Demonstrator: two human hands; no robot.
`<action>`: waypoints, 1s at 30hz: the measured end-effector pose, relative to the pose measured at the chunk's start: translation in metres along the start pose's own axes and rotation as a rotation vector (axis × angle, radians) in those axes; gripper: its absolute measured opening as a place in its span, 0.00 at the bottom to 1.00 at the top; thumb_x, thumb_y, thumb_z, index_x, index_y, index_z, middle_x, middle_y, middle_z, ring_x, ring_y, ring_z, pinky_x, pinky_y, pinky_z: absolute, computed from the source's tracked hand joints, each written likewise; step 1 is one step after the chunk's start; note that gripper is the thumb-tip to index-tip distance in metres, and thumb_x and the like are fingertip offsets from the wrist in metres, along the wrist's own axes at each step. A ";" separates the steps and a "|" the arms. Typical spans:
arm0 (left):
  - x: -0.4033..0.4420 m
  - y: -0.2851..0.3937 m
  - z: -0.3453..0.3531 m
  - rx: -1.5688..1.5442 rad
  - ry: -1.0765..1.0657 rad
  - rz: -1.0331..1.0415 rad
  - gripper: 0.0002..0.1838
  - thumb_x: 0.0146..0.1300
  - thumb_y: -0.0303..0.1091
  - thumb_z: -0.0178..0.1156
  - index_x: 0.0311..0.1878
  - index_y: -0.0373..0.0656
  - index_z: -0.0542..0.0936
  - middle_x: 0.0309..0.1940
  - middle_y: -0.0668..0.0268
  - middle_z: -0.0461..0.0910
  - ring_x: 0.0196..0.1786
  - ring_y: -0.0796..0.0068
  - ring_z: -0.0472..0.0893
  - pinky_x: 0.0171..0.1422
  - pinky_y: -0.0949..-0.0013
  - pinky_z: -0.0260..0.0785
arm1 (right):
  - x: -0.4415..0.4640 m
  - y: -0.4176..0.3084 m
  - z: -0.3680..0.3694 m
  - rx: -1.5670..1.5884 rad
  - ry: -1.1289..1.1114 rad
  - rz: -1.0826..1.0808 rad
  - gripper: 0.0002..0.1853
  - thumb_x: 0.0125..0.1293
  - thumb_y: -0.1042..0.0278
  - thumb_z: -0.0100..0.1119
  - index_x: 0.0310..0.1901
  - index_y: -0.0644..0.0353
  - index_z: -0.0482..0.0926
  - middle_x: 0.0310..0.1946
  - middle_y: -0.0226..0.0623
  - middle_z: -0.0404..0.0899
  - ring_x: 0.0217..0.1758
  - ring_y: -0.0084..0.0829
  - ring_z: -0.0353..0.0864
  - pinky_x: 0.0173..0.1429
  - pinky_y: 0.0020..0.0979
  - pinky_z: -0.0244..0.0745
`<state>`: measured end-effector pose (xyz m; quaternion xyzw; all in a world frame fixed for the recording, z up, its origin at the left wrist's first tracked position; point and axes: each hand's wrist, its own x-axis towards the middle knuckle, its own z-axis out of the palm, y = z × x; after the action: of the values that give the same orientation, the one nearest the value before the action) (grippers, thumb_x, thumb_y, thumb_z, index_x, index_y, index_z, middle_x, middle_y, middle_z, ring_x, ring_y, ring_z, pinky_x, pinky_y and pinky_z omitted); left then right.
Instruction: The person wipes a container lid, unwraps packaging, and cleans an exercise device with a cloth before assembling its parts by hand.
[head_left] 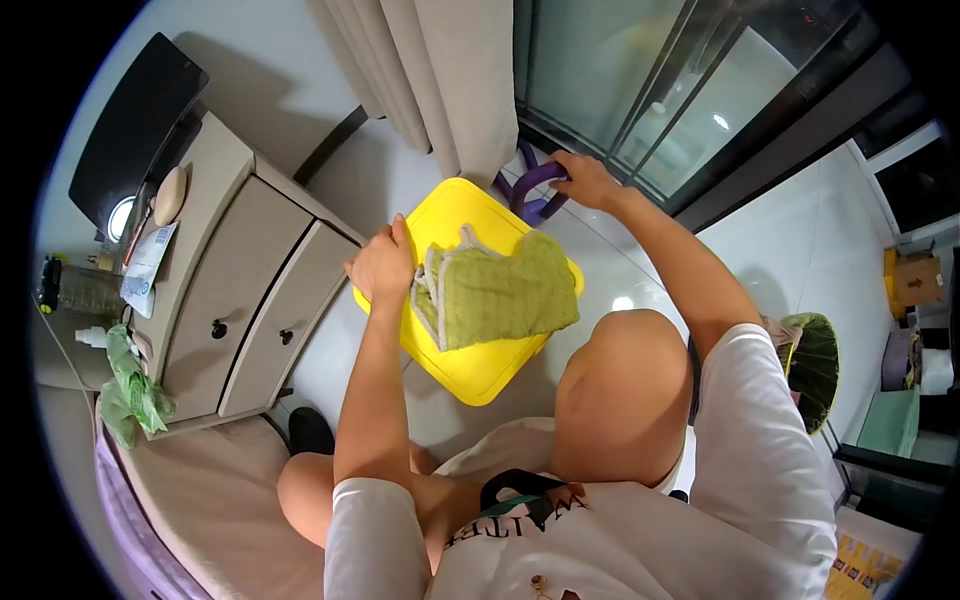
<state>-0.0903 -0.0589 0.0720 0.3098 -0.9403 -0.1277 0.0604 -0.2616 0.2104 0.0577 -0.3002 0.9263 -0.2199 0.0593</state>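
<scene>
A yellow plastic lid with rounded corners lies in front of my knees; whatever is under it is hidden. On top rests a folded green cloth with a pale grey edging. My left hand grips the lid's left edge, its thumb pointing up along the rim and the fingers tucked over the side. Beyond the lid's far right corner, my right hand is closed on a purple curved loop, whose exact kind I cannot make out. Part of the purple thing stays hidden behind the lid.
At left stands a grey chest of drawers with a black screen and small items on top. A beige curtain and a glass door are ahead. A lined waste bin is by my right elbow.
</scene>
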 end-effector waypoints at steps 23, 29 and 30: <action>0.020 -0.015 0.003 -0.419 0.447 0.250 0.19 0.64 0.46 0.50 0.50 0.42 0.75 0.47 0.55 0.76 0.52 0.55 0.73 0.60 0.57 0.57 | -0.065 -0.119 -0.213 0.966 0.680 -0.135 0.08 0.59 0.68 0.63 0.31 0.62 0.75 0.20 0.25 0.68 0.21 0.18 0.66 0.28 0.22 0.65; -0.042 0.072 -0.158 -0.573 0.634 1.009 0.17 0.54 0.37 0.62 0.46 0.40 0.76 0.37 0.61 0.77 0.44 0.59 0.75 0.55 0.61 0.61 | -0.056 -0.167 -0.227 1.359 0.496 -0.126 0.07 0.61 0.70 0.62 0.32 0.61 0.73 0.22 0.29 0.67 0.22 0.19 0.65 0.32 0.26 0.67; -0.049 0.075 -0.167 -0.562 0.639 0.992 0.17 0.54 0.37 0.62 0.46 0.40 0.76 0.37 0.61 0.77 0.44 0.59 0.75 0.55 0.61 0.61 | -0.053 -0.174 -0.223 1.457 0.424 -0.122 0.07 0.61 0.70 0.61 0.33 0.62 0.73 0.22 0.29 0.67 0.22 0.20 0.64 0.32 0.26 0.66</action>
<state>-0.0612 -0.0053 0.2517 -0.1658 -0.8381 -0.2271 0.4675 -0.1803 0.1988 0.3338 -0.1871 0.5201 -0.8318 0.0508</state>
